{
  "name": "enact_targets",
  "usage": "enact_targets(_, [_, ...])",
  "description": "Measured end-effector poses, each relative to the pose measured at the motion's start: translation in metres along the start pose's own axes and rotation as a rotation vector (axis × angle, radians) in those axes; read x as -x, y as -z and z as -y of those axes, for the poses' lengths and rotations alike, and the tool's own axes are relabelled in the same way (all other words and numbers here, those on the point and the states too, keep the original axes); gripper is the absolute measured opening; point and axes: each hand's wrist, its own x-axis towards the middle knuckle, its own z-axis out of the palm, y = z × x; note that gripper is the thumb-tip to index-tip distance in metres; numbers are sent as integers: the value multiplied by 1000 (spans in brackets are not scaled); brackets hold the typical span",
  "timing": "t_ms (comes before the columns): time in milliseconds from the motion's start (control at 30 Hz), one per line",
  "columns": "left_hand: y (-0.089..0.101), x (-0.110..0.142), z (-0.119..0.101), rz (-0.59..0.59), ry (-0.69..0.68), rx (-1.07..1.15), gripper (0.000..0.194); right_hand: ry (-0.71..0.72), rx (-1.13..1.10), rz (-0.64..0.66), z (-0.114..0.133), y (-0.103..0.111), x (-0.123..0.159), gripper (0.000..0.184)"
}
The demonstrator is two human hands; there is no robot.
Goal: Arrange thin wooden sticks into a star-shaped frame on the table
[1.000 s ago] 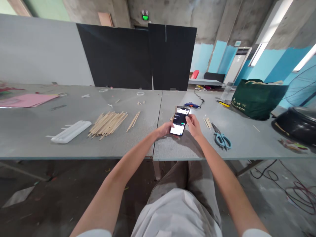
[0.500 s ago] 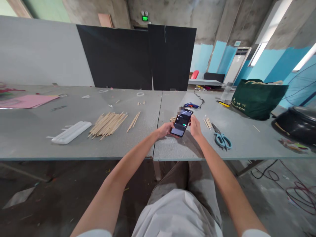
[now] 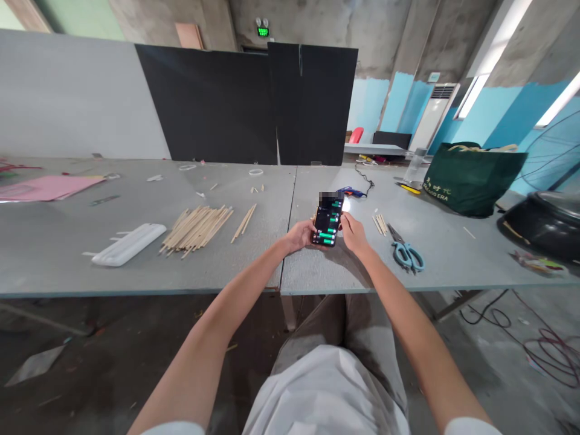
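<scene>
A smartphone (image 3: 327,225) with a lit, dark screen showing green blocks is held over the table between both hands. My left hand (image 3: 301,235) grips its left edge, the thumb over the screen side. My right hand (image 3: 354,233) is closed along the phone's right edge. Behind the phone, a few wooden pieces are mostly hidden. Just beyond lies a blue glue gun (image 3: 352,192) with its cord. To the right of my right hand are several short sticks (image 3: 379,225) and a pair of scissors (image 3: 406,255) with light blue handles.
Left on the grey table (image 3: 254,266) lie a pile of wooden sticks (image 3: 196,229), a few separate sticks (image 3: 243,223) and a white plastic case (image 3: 129,244). A green bag (image 3: 471,181), a yellow-handled cutter (image 3: 410,189) and a black pot (image 3: 541,226) stand or lie right. Black panels (image 3: 244,106) rise behind.
The phone has turned more upright and shifted slightly left, and its screen now shows several green blocks. My right hand has moved a little left and down with it.
</scene>
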Motion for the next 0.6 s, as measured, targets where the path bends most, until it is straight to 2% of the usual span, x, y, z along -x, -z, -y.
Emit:
enact_targets(500, [-3,3,-3,-7,0,-7,64,5,32,39,0,2,1,49])
enact_targets(533, [-3,3,-3,-11,-2,-4,65,10,22,55,1,1,1,49])
enact_targets(600, [-3,2,-2,-14,-5,-1,68,42,-12,93,1,-1,2,63])
